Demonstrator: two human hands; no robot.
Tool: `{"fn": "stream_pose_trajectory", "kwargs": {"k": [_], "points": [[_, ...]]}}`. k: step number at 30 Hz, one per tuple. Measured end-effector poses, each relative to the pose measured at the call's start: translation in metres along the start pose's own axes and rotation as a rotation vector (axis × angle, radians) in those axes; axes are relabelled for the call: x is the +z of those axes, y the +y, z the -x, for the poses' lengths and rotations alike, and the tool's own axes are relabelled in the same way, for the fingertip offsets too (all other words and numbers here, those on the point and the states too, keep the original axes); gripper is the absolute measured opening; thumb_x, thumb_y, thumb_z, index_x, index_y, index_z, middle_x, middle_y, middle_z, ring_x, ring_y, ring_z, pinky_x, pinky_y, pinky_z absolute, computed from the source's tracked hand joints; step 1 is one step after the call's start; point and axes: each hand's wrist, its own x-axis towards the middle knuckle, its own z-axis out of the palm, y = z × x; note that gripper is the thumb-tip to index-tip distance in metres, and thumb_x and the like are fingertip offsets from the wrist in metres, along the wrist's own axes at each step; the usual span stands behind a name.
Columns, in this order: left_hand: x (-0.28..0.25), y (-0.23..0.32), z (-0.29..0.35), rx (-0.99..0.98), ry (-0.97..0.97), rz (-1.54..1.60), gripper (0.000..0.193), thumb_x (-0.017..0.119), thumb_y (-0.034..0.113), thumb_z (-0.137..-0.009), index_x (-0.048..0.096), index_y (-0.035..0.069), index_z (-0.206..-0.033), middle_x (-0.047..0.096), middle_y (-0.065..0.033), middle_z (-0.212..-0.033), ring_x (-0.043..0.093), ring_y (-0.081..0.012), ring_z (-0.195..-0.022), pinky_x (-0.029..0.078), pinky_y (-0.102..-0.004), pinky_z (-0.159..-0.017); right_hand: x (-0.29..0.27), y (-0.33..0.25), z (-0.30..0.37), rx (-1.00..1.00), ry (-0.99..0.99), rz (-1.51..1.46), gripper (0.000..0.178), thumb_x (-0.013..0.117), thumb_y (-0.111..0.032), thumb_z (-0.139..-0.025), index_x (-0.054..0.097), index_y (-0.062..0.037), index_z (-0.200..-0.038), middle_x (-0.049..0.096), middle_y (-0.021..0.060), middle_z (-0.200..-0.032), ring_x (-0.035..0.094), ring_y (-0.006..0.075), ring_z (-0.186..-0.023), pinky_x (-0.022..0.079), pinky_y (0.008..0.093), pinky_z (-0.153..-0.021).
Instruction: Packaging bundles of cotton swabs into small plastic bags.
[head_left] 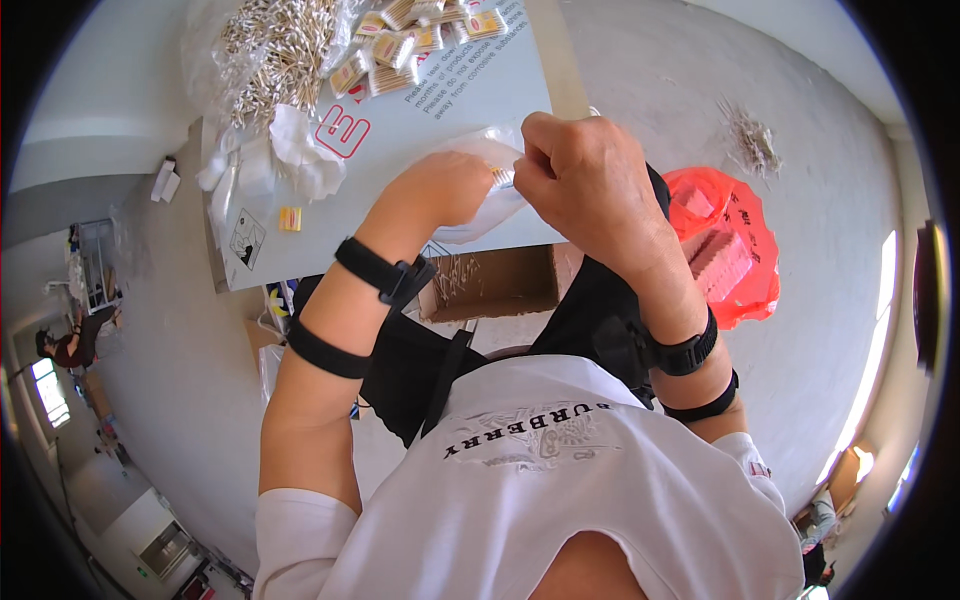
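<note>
A clear plastic bag [485, 222] lies between my hands over the near part of the grey table [380, 215]. My left hand [445, 190] is closed on the bag's upper part. A small piece with a yellow and white label [503, 177] shows between the two hands. Beside the bag, to its right, my right hand [590, 180] is curled into a pinch. What its fingertips hold is hidden. Farther off lie several packs of cotton swabs [395, 50] with yellow labels, next to a big heap of loose swabs [280, 55] in clear plastic.
A single yellow label [290, 219] and crumpled white plastic [300, 155] lie at the table's left. Below its near edge, an open cardboard box [490, 285] holds some swabs. A red bag [735, 255] with pink packs and scattered sticks [750, 138] are on the floor, right.
</note>
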Motion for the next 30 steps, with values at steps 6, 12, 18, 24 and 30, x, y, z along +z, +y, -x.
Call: {"fn": "stream_pose_trajectory", "kwargs": {"k": [6, 12, 18, 24, 30], "points": [[0.002, 0.002, -0.004, -0.112, 0.152, 0.039, 0.021, 0.047, 0.009, -0.079, 0.067, 0.003, -0.085, 0.065, -0.0199, -0.094, 0.062, -0.0361, -0.086, 0.050, -0.0432, -0.072, 0.003, -0.005, 0.006, -0.019, -0.075, -0.029, 0.016, 0.058, -0.005, -0.072, 0.047, 0.0003, -0.063, 0.049, 0.0167, -0.054, 0.051, 0.0361, -0.052, 0.041, 0.0399, -0.050], [-0.113, 0.039, 0.039, 0.257, -0.104, 0.456, 0.012, 0.053, 0.001, -0.081, 0.064, -0.004, -0.084, 0.065, -0.0178, -0.084, 0.065, -0.0269, -0.077, 0.051, -0.0359, -0.067, -0.009, 0.007, 0.005, 0.073, -0.056, -0.147, 0.019, 0.060, -0.004, -0.072, 0.045, 0.0014, -0.062, 0.043, 0.0155, -0.052, 0.046, 0.0300, -0.045, 0.037, 0.0363, -0.046], [-0.087, -0.133, -0.005, -0.283, 0.632, 0.287, 0.019, 0.058, 0.004, -0.083, 0.063, -0.003, -0.100, 0.067, -0.0144, -0.093, 0.065, -0.0235, -0.087, 0.051, -0.0315, -0.078, -0.008, 0.013, -0.001, -0.020, -0.122, -0.357, 0.025, 0.060, -0.003, -0.076, 0.040, 0.0013, -0.062, 0.038, 0.0116, -0.051, 0.034, 0.0229, -0.043, 0.030, 0.0319, -0.043], [-0.070, -0.185, -0.083, -0.811, 0.515, 0.012, 0.052, 0.072, 0.035, -0.072, 0.062, 0.004, -0.113, 0.063, -0.0174, -0.113, 0.059, -0.0330, -0.103, 0.045, -0.0415, -0.090, -0.007, 0.019, -0.004, 0.024, -0.239, -0.517, 0.024, 0.062, 0.002, -0.073, 0.042, 0.0004, -0.060, 0.043, 0.0079, -0.051, 0.041, 0.0191, -0.043, 0.031, 0.0299, -0.042], [-0.071, -0.171, -0.101, -0.680, 0.548, -0.126, 0.054, 0.079, 0.035, -0.064, 0.063, 0.009, -0.109, 0.065, -0.0138, -0.109, 0.058, -0.0324, -0.102, 0.044, -0.0424, -0.089, -0.009, 0.023, -0.007, 0.016, -0.207, -0.497, 0.023, 0.062, 0.002, -0.074, 0.043, -0.0005, -0.061, 0.045, 0.0074, -0.051, 0.045, 0.0204, -0.043, 0.032, 0.0299, -0.043]]}}
